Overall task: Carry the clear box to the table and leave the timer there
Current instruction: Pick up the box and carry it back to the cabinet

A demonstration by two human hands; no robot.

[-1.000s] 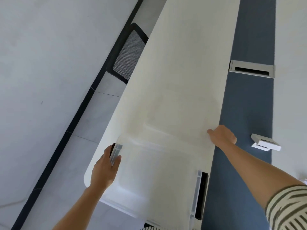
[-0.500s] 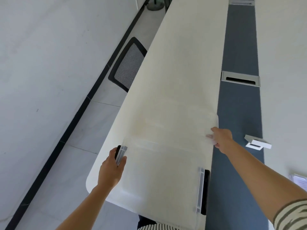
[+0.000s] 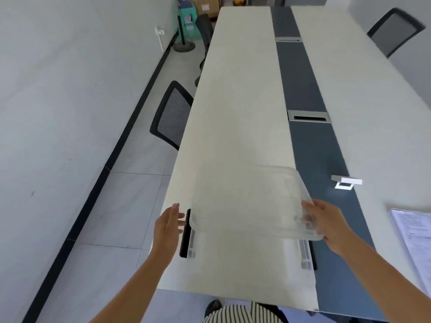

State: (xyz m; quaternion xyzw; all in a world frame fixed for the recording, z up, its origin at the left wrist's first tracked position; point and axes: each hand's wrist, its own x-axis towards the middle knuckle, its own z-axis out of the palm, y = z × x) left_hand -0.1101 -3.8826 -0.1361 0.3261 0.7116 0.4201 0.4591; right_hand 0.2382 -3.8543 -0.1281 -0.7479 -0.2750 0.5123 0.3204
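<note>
Clear box rests on table; right hand grips its rim to steady it; left hand open beside its latch.

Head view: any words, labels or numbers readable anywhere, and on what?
None can be read.
Printed papers on the table, far right: lines of text, too blurred.
Cardboard box at the far end: pale label, too small.
Clear box: no marking visible.
</note>
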